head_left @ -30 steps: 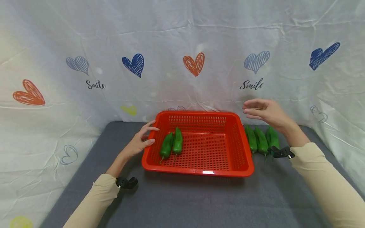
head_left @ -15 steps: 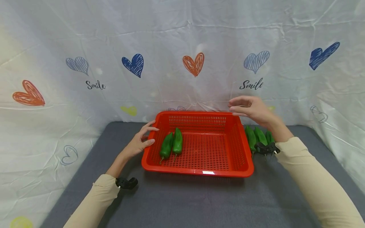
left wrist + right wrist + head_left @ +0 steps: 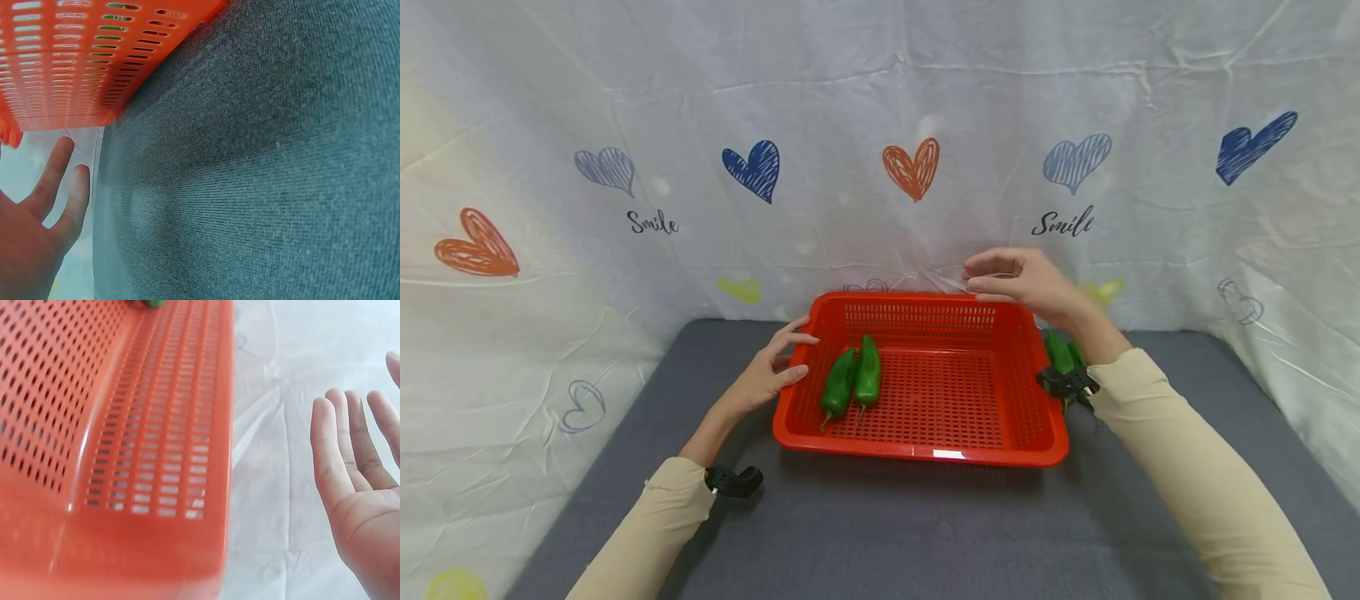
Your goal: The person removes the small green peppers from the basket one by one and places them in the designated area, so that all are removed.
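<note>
In the head view my left hand (image 3: pixel 765 379) rests at the left rim of a red-orange plastic basket (image 3: pixel 914 453), thumb and fingers spread along the edge. Its outer fingers (image 3: pixel 76 195) are straight beside the slotted basket wall in the left wrist view. Two long green chili peppers, one (image 3: pixel 838 385) next to the other (image 3: pixel 867 372), lie inside at the basket's left. My right hand (image 3: pixel 1026 281) hovers over the far right corner with nothing in it. In the right wrist view its fingers are loosely extended, apart from the rim.
More green peppers (image 3: pixel 1060 353) lie on the grey cloth (image 3: pixel 880 533) outside the basket's right wall, partly hidden by my right wrist. A white curtain (image 3: pixel 850 83) printed with hearts and "Smile" hangs directly behind.
My right hand has moved left, from above the peppers on the right to over the basket's far right corner. The left hand, the basket and the peppers have stayed put.
</note>
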`<act>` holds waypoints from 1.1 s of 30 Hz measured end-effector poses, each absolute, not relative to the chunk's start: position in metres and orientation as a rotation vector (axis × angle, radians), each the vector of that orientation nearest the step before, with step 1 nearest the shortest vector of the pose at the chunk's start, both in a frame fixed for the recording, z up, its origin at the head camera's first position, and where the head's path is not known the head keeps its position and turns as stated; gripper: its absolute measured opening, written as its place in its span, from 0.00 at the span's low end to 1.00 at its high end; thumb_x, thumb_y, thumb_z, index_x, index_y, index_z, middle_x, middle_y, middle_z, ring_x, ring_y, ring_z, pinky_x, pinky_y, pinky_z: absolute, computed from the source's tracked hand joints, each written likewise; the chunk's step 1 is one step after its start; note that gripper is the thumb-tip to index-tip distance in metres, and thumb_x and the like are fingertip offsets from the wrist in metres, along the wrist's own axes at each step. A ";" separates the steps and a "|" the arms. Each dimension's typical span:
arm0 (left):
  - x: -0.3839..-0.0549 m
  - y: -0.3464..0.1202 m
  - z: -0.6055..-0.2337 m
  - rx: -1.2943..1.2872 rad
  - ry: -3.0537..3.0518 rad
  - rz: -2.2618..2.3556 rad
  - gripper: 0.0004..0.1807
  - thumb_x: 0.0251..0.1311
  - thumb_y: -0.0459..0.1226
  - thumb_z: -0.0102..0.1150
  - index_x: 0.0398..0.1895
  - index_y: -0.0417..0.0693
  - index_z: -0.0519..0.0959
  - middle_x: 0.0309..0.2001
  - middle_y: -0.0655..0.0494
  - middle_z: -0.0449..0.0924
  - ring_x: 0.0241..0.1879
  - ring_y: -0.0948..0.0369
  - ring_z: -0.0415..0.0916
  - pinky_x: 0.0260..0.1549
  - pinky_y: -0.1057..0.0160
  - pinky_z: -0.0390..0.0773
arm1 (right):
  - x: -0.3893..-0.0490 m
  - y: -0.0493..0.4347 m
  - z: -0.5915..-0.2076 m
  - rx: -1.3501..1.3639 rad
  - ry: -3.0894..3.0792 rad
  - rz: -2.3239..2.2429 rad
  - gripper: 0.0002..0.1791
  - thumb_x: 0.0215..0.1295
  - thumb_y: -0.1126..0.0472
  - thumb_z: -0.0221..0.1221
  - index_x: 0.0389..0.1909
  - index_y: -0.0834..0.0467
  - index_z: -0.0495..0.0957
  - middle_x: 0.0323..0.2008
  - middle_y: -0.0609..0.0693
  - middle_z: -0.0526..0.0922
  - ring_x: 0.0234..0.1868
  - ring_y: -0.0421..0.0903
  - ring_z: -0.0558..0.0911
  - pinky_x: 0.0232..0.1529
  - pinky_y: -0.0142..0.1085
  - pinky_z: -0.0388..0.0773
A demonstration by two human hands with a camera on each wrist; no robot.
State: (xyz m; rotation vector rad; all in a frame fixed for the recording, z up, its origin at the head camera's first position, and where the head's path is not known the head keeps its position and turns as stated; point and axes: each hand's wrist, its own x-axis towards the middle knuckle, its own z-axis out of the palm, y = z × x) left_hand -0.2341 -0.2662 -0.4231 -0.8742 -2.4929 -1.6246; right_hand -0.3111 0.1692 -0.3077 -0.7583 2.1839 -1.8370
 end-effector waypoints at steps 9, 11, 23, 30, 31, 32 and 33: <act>-0.233 -0.266 -0.421 -0.857 -2.511 -1.608 0.23 0.70 0.28 0.57 0.67 0.36 0.71 0.80 0.47 0.46 0.58 0.36 0.71 0.44 0.55 0.80 | -0.314 0.141 -0.309 -0.814 2.160 -1.797 0.23 0.67 0.67 0.66 0.59 0.72 0.76 0.58 0.69 0.76 0.55 0.60 0.80 0.52 0.48 0.79; -0.233 -0.266 -0.421 -0.859 -2.512 -1.594 0.23 0.70 0.28 0.57 0.67 0.37 0.71 0.79 0.47 0.47 0.62 0.37 0.68 0.46 0.55 0.79 | -0.314 0.136 -0.310 -0.821 2.128 -1.801 0.21 0.68 0.67 0.66 0.59 0.71 0.77 0.59 0.70 0.76 0.56 0.62 0.79 0.53 0.50 0.78; -0.232 -0.265 -0.425 -0.862 -2.527 -1.625 0.23 0.71 0.29 0.57 0.67 0.36 0.70 0.80 0.48 0.45 0.53 0.39 0.76 0.42 0.56 0.81 | -0.318 0.106 -0.323 -0.796 2.045 -1.728 0.23 0.68 0.66 0.66 0.61 0.69 0.77 0.60 0.66 0.75 0.56 0.57 0.79 0.57 0.52 0.75; -0.232 -0.266 -0.423 -0.840 -2.526 -1.645 0.23 0.70 0.28 0.57 0.67 0.38 0.71 0.80 0.49 0.46 0.53 0.39 0.76 0.41 0.55 0.82 | -0.321 0.086 -0.333 -0.782 1.965 -1.731 0.27 0.68 0.65 0.66 0.63 0.72 0.73 0.61 0.68 0.74 0.59 0.66 0.75 0.59 0.55 0.73; -0.232 -0.266 -0.423 -0.841 -2.525 -1.654 0.23 0.70 0.28 0.57 0.67 0.38 0.71 0.80 0.49 0.46 0.52 0.40 0.77 0.41 0.55 0.82 | -0.321 0.083 -0.335 -0.775 1.956 -1.730 0.27 0.68 0.65 0.66 0.63 0.72 0.73 0.61 0.67 0.74 0.59 0.66 0.75 0.59 0.55 0.73; -0.232 -0.266 -0.422 -0.843 -2.521 -1.666 0.23 0.71 0.28 0.57 0.68 0.37 0.71 0.80 0.49 0.46 0.52 0.39 0.77 0.40 0.54 0.82 | -0.322 0.081 -0.336 -0.768 1.949 -1.728 0.27 0.68 0.65 0.66 0.63 0.72 0.73 0.60 0.66 0.75 0.60 0.66 0.75 0.59 0.55 0.73; -0.232 -0.266 -0.422 -0.846 -2.518 -1.675 0.23 0.71 0.28 0.57 0.68 0.37 0.70 0.80 0.49 0.45 0.51 0.39 0.77 0.40 0.54 0.83 | -0.322 0.078 -0.337 -0.764 1.944 -1.723 0.27 0.68 0.65 0.66 0.64 0.72 0.73 0.60 0.65 0.75 0.60 0.66 0.75 0.59 0.55 0.73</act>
